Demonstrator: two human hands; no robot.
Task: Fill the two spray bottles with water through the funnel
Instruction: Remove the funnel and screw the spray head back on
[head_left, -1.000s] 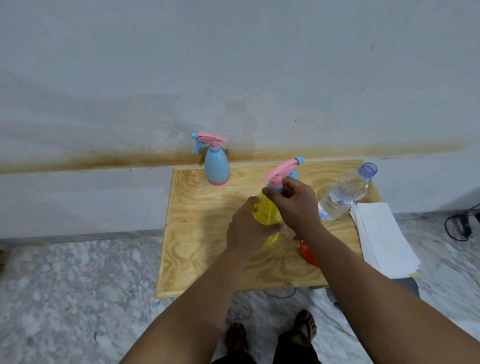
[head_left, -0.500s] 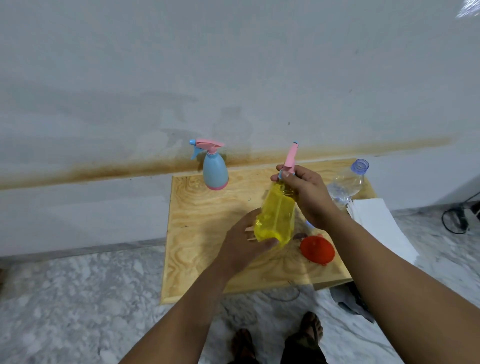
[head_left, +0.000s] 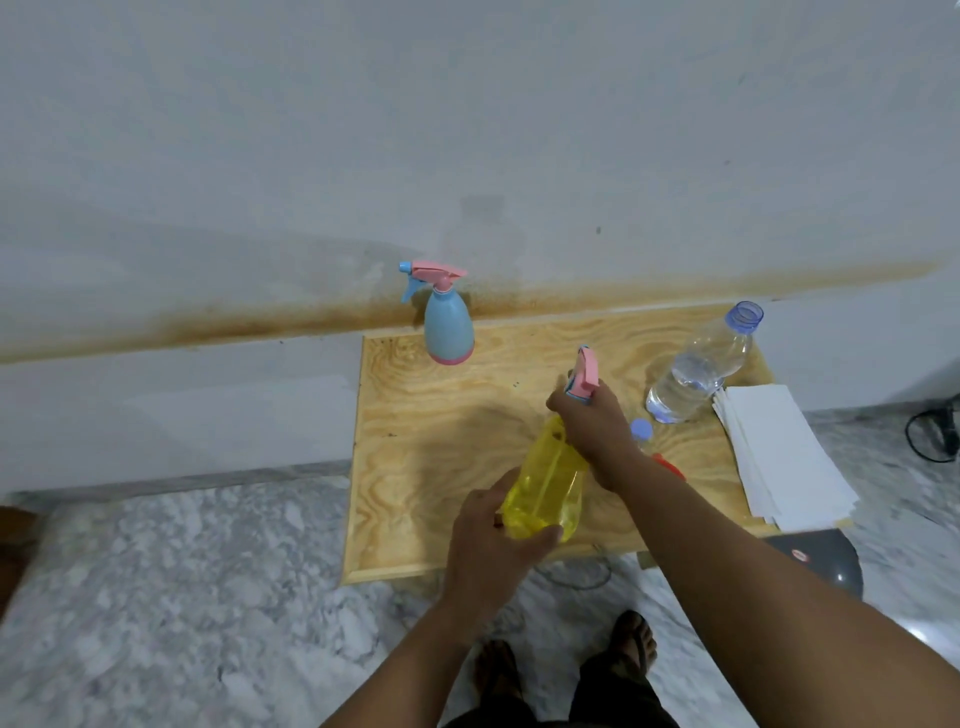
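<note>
A yellow spray bottle (head_left: 545, 483) is held tilted above the wooden table (head_left: 441, 447). My left hand (head_left: 493, 545) grips its base. My right hand (head_left: 592, 426) is wrapped around its pink trigger head (head_left: 586, 371) at the neck. A blue spray bottle (head_left: 448, 327) with a pink head stands at the table's far edge. An open clear water bottle (head_left: 698, 369) stands at the far right. A red funnel (head_left: 670, 465) lies behind my right forearm, mostly hidden, with a blue cap (head_left: 641, 428) beside it.
A stack of white paper sheets (head_left: 774, 452) lies along the table's right edge. The table stands against a stained wall. Marble floor surrounds it, with a dark grey object (head_left: 815, 556) and a black cable (head_left: 935, 431) to the right. My feet (head_left: 566, 660) are below the table's front edge.
Both hands lifted the yellow bottle off the table and drew it toward me, tilting it more. My right hand has stayed on the trigger head, which has turned.
</note>
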